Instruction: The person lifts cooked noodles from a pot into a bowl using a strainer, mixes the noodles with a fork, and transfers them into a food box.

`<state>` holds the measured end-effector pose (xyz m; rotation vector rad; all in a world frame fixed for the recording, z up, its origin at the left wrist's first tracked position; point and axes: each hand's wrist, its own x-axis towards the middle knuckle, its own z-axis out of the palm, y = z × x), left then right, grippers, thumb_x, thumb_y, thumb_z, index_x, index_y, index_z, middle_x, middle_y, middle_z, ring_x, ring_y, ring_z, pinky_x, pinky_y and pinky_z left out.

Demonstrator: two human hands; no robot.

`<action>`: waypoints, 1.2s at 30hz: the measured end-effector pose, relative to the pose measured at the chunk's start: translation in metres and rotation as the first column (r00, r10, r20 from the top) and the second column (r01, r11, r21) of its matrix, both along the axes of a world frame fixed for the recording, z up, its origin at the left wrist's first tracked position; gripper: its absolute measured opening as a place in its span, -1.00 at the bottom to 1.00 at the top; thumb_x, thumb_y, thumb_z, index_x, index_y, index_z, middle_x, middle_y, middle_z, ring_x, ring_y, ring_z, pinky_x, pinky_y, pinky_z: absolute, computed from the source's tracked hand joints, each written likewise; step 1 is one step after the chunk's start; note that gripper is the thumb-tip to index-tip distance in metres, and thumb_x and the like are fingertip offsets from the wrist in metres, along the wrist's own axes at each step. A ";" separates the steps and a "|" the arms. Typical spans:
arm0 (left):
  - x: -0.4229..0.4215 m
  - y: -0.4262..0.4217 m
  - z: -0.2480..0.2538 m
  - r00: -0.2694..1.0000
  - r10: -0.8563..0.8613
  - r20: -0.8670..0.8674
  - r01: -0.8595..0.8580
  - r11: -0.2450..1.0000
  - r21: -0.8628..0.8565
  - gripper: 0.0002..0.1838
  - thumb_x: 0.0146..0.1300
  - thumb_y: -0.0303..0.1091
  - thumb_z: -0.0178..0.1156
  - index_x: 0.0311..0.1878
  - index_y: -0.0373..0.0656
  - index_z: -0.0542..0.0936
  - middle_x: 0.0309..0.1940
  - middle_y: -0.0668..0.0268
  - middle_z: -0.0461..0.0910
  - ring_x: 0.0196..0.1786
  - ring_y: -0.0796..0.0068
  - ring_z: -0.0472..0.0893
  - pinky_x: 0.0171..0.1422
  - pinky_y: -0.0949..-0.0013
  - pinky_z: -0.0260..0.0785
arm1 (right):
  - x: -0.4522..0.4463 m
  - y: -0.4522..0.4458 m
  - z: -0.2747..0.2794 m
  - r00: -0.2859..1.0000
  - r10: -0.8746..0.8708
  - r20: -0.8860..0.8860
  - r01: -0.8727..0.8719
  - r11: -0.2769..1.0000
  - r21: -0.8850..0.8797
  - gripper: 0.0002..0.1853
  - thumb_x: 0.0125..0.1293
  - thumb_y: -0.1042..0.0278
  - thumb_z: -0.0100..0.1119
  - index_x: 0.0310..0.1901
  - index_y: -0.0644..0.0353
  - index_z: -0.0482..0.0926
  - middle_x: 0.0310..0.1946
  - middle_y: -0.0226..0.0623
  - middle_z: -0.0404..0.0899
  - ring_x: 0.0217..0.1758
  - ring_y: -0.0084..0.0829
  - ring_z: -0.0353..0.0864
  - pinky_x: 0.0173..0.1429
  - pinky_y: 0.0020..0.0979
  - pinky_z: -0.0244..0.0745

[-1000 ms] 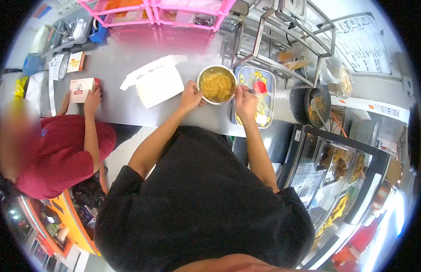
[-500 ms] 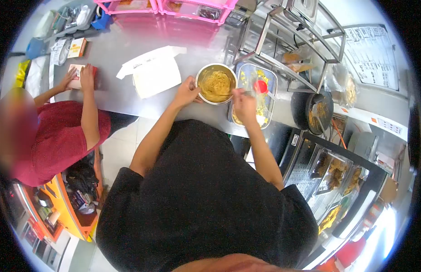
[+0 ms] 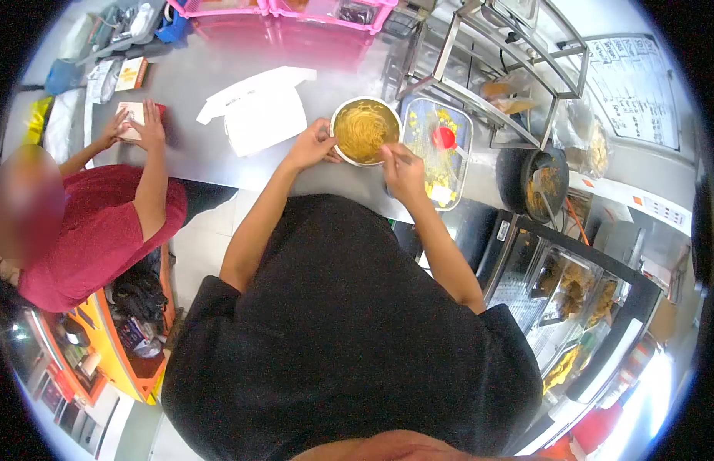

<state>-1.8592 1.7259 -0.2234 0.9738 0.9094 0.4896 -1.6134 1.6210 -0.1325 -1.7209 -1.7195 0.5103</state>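
A round metal bowl (image 3: 335,137) of noodles (image 3: 362,131) stands on the steel counter (image 3: 195,150). My left hand (image 3: 317,146) grips the bowl's left rim, thumb and fingers closed on it. At the bowl's lower right, my right hand (image 3: 404,169) is closed round the handle of a utensil whose lower end is hidden in the noodles. Left of the bowl lies an open white box (image 3: 266,119). Close by on the right is a clear tray (image 3: 463,173) with yellow pieces and a red-topped scoop (image 3: 444,137).
A co-worker (image 3: 103,230) at the left has both hands on a small box (image 3: 129,121). Pink baskets (image 3: 326,19) line the back. A metal rack (image 3: 480,92), a dark pan (image 3: 545,184) and a glass-fronted case (image 3: 572,307) stand at the right.
My right hand has moved left and in over the bowl's lower right rim, and the noodles have shifted. The co-worker's left hand now lies flatter over the small box.
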 end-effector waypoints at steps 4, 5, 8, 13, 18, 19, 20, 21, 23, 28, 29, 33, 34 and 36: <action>-0.001 -0.010 0.010 1.000 -0.027 0.002 0.027 0.998 -0.065 -0.66 0.55 -0.44 0.18 0.25 -0.22 0.32 -0.24 0.02 0.71 -0.30 0.19 0.81 -0.20 0.17 0.79 | 0.005 0.014 0.011 0.997 -0.078 -0.028 0.077 0.997 -0.020 -0.70 0.56 0.28 0.12 -0.18 0.25 0.79 -0.18 -0.03 0.79 -0.18 -0.01 0.80 0.01 -0.12 0.69; 0.002 -0.014 0.011 1.000 -0.020 0.022 0.022 0.997 -0.072 -0.69 0.54 -0.45 0.18 0.21 -0.21 0.32 -0.25 0.04 0.69 -0.30 0.19 0.80 -0.20 0.18 0.79 | -0.006 0.017 0.008 0.993 -0.101 -0.064 0.102 0.995 0.019 -0.69 0.57 0.26 0.12 -0.19 0.25 0.79 -0.19 -0.03 0.79 -0.17 -0.02 0.81 0.01 -0.11 0.70; 0.001 -0.003 0.008 0.999 0.002 0.052 0.001 0.998 -0.060 -0.74 0.54 -0.47 0.17 0.14 -0.18 0.32 -0.29 0.07 0.65 -0.30 0.19 0.80 -0.19 0.21 0.79 | -0.017 -0.005 -0.002 0.998 -0.033 0.057 0.034 0.999 -0.015 -0.70 0.56 0.26 0.12 -0.18 0.25 0.80 -0.17 0.00 0.79 -0.16 -0.02 0.81 0.00 -0.12 0.70; -0.005 -0.011 0.010 0.998 -0.046 0.050 0.049 0.997 -0.061 -0.72 0.55 -0.49 0.14 0.19 -0.20 0.32 -0.26 0.05 0.65 -0.29 0.18 0.80 -0.21 0.19 0.79 | -0.007 0.030 0.002 0.994 -0.091 0.068 0.086 0.994 0.072 -0.72 0.55 0.32 0.12 -0.20 0.23 0.80 -0.17 -0.02 0.79 -0.15 -0.09 0.83 0.01 -0.14 0.71; -0.015 0.001 0.007 1.000 -0.023 0.022 0.024 0.999 -0.042 -0.74 0.56 -0.47 0.13 0.20 -0.21 0.33 -0.25 0.06 0.65 -0.28 0.19 0.81 -0.21 0.19 0.79 | 0.001 -0.008 0.005 0.991 0.050 0.122 -0.047 0.998 -0.032 -0.79 0.46 0.38 0.18 -0.05 0.22 0.78 -0.17 -0.03 0.78 -0.16 0.01 0.80 0.00 -0.14 0.71; -0.017 -0.002 0.008 1.000 -0.027 0.008 0.027 0.998 -0.048 -0.75 0.57 -0.46 0.13 0.19 -0.21 0.33 -0.25 0.06 0.65 -0.28 0.19 0.81 -0.21 0.19 0.79 | -0.002 0.007 0.016 0.993 0.031 0.111 -0.034 0.999 0.023 -0.78 0.47 0.37 0.17 -0.05 0.21 0.78 -0.18 -0.03 0.79 -0.16 0.01 0.81 0.01 -0.15 0.71; -0.016 -0.005 0.008 0.999 -0.051 0.009 0.051 0.998 -0.041 -0.75 0.57 -0.46 0.13 0.18 -0.21 0.34 -0.25 0.07 0.66 -0.29 0.19 0.81 -0.22 0.19 0.79 | -0.005 0.023 0.024 0.995 0.003 0.100 -0.010 0.997 0.071 -0.78 0.48 0.37 0.15 -0.06 0.21 0.78 -0.19 -0.04 0.79 -0.17 0.00 0.81 0.02 -0.16 0.71; -0.011 -0.006 0.017 0.997 -0.074 0.014 0.074 0.997 -0.035 -0.76 0.57 -0.46 0.13 0.17 -0.21 0.34 -0.26 0.07 0.66 -0.29 0.20 0.80 -0.22 0.20 0.79 | -0.009 0.037 0.025 0.996 -0.023 0.091 0.012 0.993 0.118 -0.77 0.49 0.36 0.14 -0.06 0.20 0.78 -0.20 -0.04 0.79 -0.17 0.00 0.82 0.02 -0.17 0.72; -0.011 -0.004 0.020 0.997 -0.077 0.023 0.077 0.997 -0.012 -0.78 0.57 -0.45 0.13 0.16 -0.21 0.35 -0.27 0.08 0.66 -0.30 0.21 0.80 -0.22 0.20 0.79 | -0.025 0.027 -0.011 0.973 0.093 0.210 -0.091 0.996 -0.018 -0.73 0.54 0.30 0.08 -0.07 0.19 0.79 -0.21 -0.02 0.79 -0.18 -0.02 0.81 0.01 -0.16 0.71; -0.021 -0.007 0.019 0.999 -0.036 0.009 0.037 0.999 -0.032 -0.82 0.58 -0.44 0.12 0.11 -0.20 0.35 -0.31 0.12 0.65 -0.32 0.23 0.80 -0.21 0.20 0.79 | -0.005 0.026 0.006 0.998 -0.029 0.059 0.032 0.998 -0.055 -0.70 0.55 0.24 0.13 -0.15 0.25 0.77 -0.22 -0.02 0.79 -0.16 -0.03 0.81 -0.01 -0.12 0.69; -0.018 -0.009 0.021 1.000 -0.028 0.014 0.029 0.999 -0.042 -0.82 0.58 -0.44 0.12 0.09 -0.20 0.36 -0.31 0.12 0.66 -0.32 0.23 0.80 -0.22 0.21 0.79 | -0.010 0.032 0.003 0.995 -0.076 0.063 0.079 0.996 -0.033 -0.71 0.55 0.25 0.13 -0.15 0.26 0.77 -0.21 -0.01 0.79 -0.15 -0.04 0.82 0.00 -0.13 0.70; -0.023 0.003 0.017 0.999 -0.032 0.022 0.032 0.999 -0.023 -0.84 0.58 -0.43 0.13 0.05 -0.19 0.36 -0.32 0.12 0.67 -0.32 0.24 0.80 -0.22 0.23 0.78 | -0.031 -0.006 -0.006 0.992 0.022 -0.121 -0.022 1.000 -0.001 -0.62 0.60 0.19 0.09 -0.20 0.33 0.78 -0.22 -0.02 0.78 -0.28 0.01 0.77 -0.15 -0.12 0.65; -0.025 0.005 0.018 0.999 -0.035 0.029 0.035 0.999 -0.012 -0.85 0.58 -0.43 0.13 0.04 -0.20 0.36 -0.32 0.12 0.67 -0.33 0.25 0.80 -0.22 0.23 0.78 | -0.013 0.003 0.003 0.991 0.061 0.120 -0.062 0.998 0.005 -0.61 0.60 0.18 0.11 -0.21 0.33 0.77 -0.22 -0.01 0.78 -0.29 -0.01 0.78 -0.15 -0.13 0.66; -0.024 -0.002 0.022 0.998 -0.057 0.036 0.058 0.998 -0.019 -0.85 0.58 -0.43 0.13 0.04 -0.20 0.36 -0.32 0.10 0.68 -0.32 0.25 0.80 -0.23 0.24 0.78 | -0.015 0.030 0.015 0.994 0.004 0.108 -0.005 1.000 0.007 -0.72 0.55 0.28 0.11 -0.10 0.27 0.77 -0.15 0.01 0.78 -0.14 -0.02 0.80 0.03 -0.11 0.69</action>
